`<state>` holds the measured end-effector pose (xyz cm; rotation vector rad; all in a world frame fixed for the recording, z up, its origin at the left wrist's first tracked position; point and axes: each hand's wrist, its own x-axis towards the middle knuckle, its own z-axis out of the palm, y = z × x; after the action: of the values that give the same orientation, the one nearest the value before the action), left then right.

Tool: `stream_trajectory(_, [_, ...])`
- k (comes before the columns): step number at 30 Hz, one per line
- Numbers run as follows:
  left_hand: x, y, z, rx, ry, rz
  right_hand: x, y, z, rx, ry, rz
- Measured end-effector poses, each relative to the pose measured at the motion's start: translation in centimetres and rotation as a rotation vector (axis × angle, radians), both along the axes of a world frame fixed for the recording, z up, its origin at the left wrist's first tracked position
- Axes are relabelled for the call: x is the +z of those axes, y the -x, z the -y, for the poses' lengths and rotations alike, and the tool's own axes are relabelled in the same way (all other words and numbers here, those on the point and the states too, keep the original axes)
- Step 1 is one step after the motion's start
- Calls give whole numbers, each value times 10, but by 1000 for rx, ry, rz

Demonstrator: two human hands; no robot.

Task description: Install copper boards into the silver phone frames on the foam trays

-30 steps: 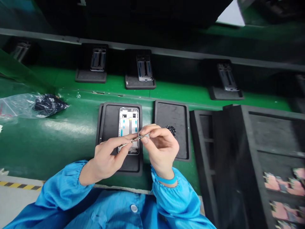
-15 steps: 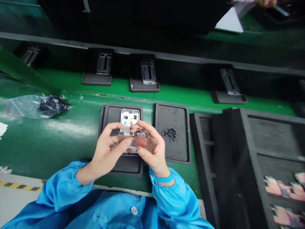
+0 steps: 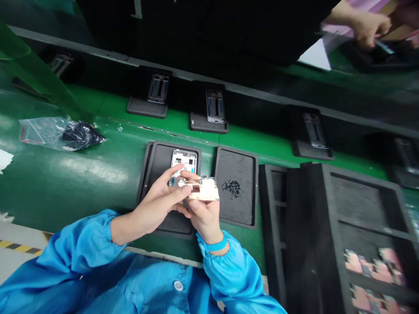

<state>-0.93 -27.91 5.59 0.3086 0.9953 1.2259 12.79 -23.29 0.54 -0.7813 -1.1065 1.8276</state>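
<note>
Both hands grip a phone circuit board (image 3: 208, 190), whose pale, shiny face points up towards me. My left hand (image 3: 157, 201) pinches its left end, thumb on top. From below and behind, my right hand (image 3: 207, 218) supports the middle and right part, fingers curled and partly hidden by the board. Under and behind the hands lies a silver phone frame (image 3: 185, 157) on a black tray (image 3: 160, 163); its lower part is covered by my hands. To the right, a second black tray (image 3: 240, 161) bears a heap of small black pieces (image 3: 231, 188).
Black slotted trays (image 3: 334, 209) with several pinkish boards (image 3: 362, 266) stand at right. Along the back, phone frames (image 3: 215, 107) rest on black pads. A clear bag (image 3: 62, 133) with dark contents lies at left. Another person's hand (image 3: 368, 28) is at the upper right.
The board has turned over from its reddish-brown face to the pale one and shifted right with my hands. My view has tilted and moved a little. More of the other person's hand shows.
</note>
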Motion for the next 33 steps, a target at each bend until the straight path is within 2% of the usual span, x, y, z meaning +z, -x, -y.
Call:
stream_trajectory(2, [-5, 13, -3, -79, -103, -206, 4, -7, -6, -35, -54, -12])
stream_trajectory(3, [-9, 21, -6, -112, -175, -384, 7, -11, -11, -63, -92, -6])
stream_trajectory(6, [-23, 43, -22, -173, -434, -1104, 15, -23, -31, -136, -228, 92])
stream_trajectory(8, [-31, 49, -35, -243, -583, -1512, 21, -29, -47, -165, -316, 214])
stream_trajectory(10, [-36, 48, -46, -377, -654, -1751, 28, -31, -61, -178, -386, 357])
stream_trajectory(13, [-37, 39, -56, -545, -622, -1921, 34, -29, -79, -166, -494, 559])
stream_trajectory(16, [-37, 33, -61, -609, -595, -1952, 34, -23, -92, -151, -622, 675])
stream_trajectory(20, [-34, 30, -60, -573, -648, -1859, 29, -19, -106, -130, -714, 729])
stream_trajectory(22, [-29, 28, -54, -524, -708, -1737, 25, -19, -110, -78, -753, 769])
stream_trajectory(26, [-12, 25, -36, -480, -803, -1334, 23, -20, -112, 129, -852, 872])
stream_trajectory(29, [-7, 26, -31, -588, -849, -1211, 23, -18, -110, 218, -948, 929])
stream_trajectory(33, [-15, 31, -38, -731, -993, -1269, 20, -13, -109, 221, -1043, 959])
